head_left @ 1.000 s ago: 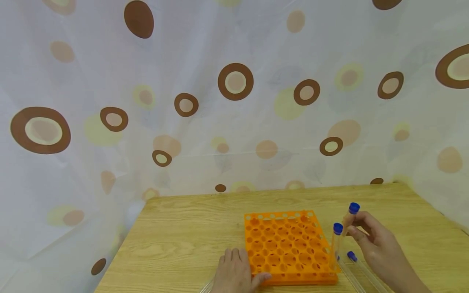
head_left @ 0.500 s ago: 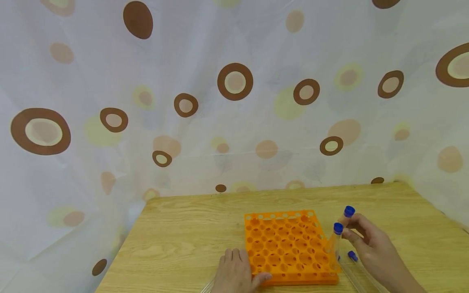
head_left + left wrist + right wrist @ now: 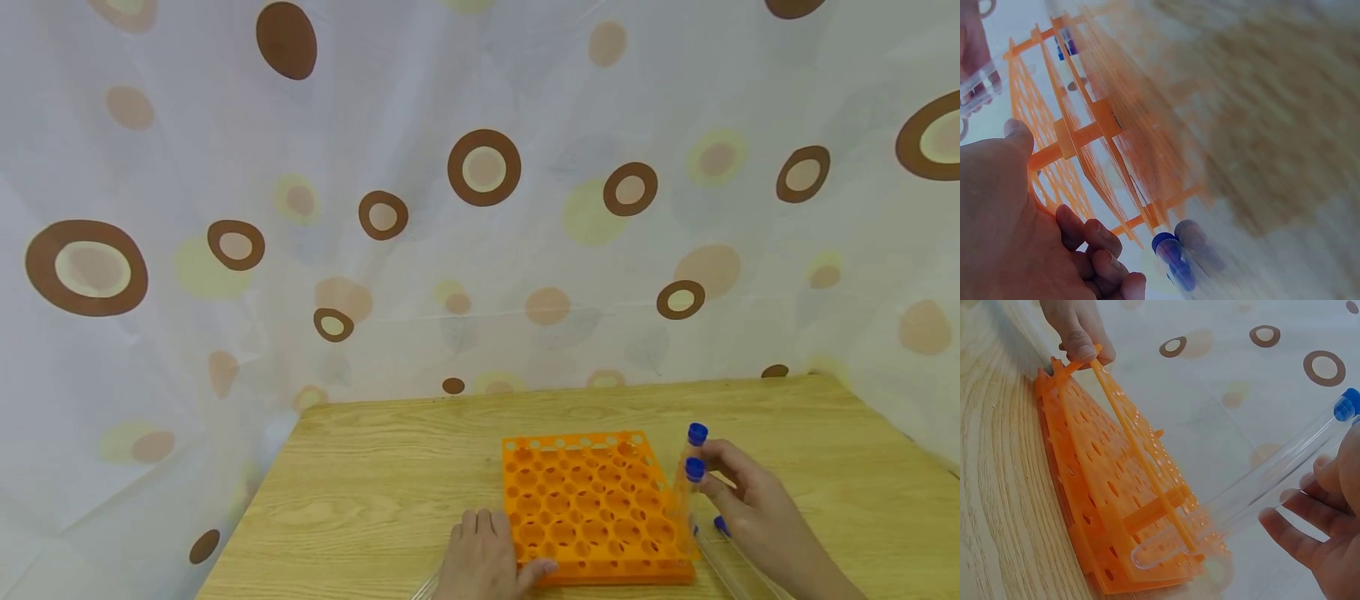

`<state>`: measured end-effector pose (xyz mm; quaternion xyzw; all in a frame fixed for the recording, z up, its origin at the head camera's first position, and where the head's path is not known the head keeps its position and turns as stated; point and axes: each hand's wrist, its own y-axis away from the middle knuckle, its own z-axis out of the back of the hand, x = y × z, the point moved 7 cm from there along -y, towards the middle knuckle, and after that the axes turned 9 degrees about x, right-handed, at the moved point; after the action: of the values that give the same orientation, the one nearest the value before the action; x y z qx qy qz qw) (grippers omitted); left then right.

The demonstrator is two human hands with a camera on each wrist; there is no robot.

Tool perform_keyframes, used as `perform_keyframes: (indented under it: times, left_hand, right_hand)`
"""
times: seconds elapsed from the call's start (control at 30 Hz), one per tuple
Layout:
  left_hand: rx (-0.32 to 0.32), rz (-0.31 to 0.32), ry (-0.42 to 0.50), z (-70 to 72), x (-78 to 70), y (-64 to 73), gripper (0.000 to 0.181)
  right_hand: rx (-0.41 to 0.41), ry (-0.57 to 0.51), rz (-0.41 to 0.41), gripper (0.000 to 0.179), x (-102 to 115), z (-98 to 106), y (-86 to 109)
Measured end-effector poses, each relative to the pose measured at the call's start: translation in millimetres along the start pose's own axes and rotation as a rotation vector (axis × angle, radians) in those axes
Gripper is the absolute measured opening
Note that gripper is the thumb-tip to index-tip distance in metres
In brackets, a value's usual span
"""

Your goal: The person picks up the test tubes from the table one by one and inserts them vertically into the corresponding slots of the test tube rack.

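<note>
An orange test tube rack (image 3: pixel 588 500) with rows of round holes stands on the table. My left hand (image 3: pixel 480 560) rests at its front left corner, thumb over the front edge and fingers along the side. My right hand (image 3: pixel 761 512) pinches a clear test tube with a blue cap (image 3: pixel 697 433) near its top, over the rack's right edge. Just in front, a second blue-capped test tube (image 3: pixel 693 496) stands upright in the front right corner. In the right wrist view, a rounded tube bottom (image 3: pixel 1142 556) shows below the rack's top plate. Whether the held tube's lower end is in a hole is hidden.
Clear blue-capped tubes lie on the table right of the rack, one blue cap (image 3: pixel 722 526) partly behind my right hand. More clear tubes (image 3: pixel 425 586) lie left of my left hand. A spotted curtain (image 3: pixel 480 267) hangs behind the wooden table (image 3: pixel 360 483).
My right hand has moved left with its test tube, bringing it to the rack's right edge, behind the standing tube. The left hand and the rack have stayed in place.
</note>
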<state>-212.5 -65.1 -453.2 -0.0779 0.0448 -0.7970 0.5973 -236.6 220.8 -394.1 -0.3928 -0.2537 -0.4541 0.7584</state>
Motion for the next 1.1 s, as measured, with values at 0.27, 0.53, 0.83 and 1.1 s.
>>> perform_keyframes:
  times: [0.27,0.53,0.83,1.1]
  left_hand:
    - [-0.014,0.003,-0.022,-1.7,-0.9,-0.2,0.076]
    - [0.043,0.008,-0.005,-1.3,-0.3,-0.9,0.077]
    - [0.130,0.028,0.039,-0.6,-0.1,-2.5,0.080]
    - [0.107,0.027,0.030,-0.5,0.2,-1.2,0.078]
  right_hand:
    - [0.023,0.003,0.006,0.026,-6,-5,-2.1]
    - [0.053,-0.008,0.057,0.014,-5,-11,-1.2]
    - [0.059,-0.003,0.046,0.016,-6,-11,-0.4]
    - [0.065,0.018,0.028,0.017,-6,-13,-0.2]
